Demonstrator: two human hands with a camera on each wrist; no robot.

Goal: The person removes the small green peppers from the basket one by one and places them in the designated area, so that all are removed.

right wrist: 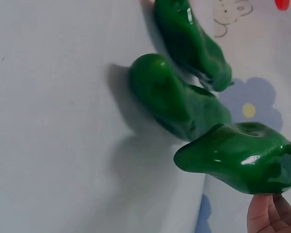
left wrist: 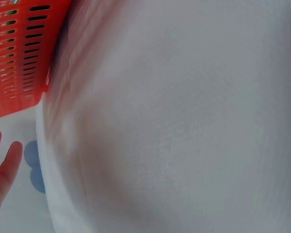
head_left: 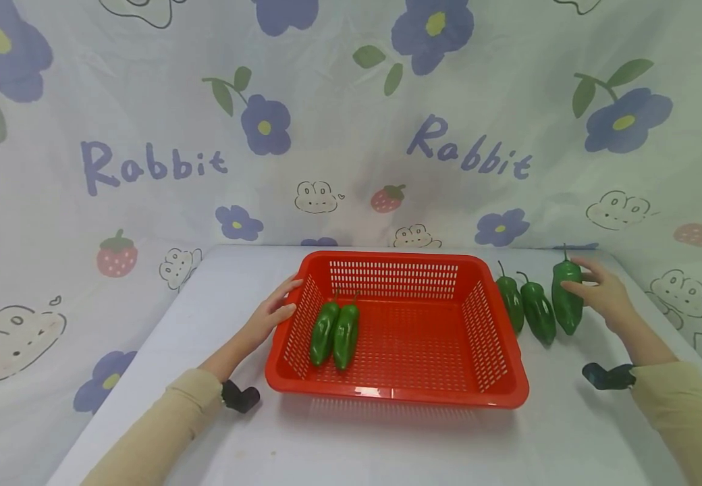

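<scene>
My right hand pinches a green pepper between thumb and fingers, at the right of the table. In the right wrist view this pepper looks raised off the cloth, its pointed end free. Two more green peppers, a middle one and one nearer the basket, lie beside it. My left hand is at the left rim of a red plastic basket, its fingers fairly straight; whether they all touch it cannot be told. Inside the basket, toward its left, two green peppers lie side by side.
A white cloth covers the table. Behind it hangs a patterned curtain with flowers and rabbits. The basket's right wall stands close to the loose peppers.
</scene>
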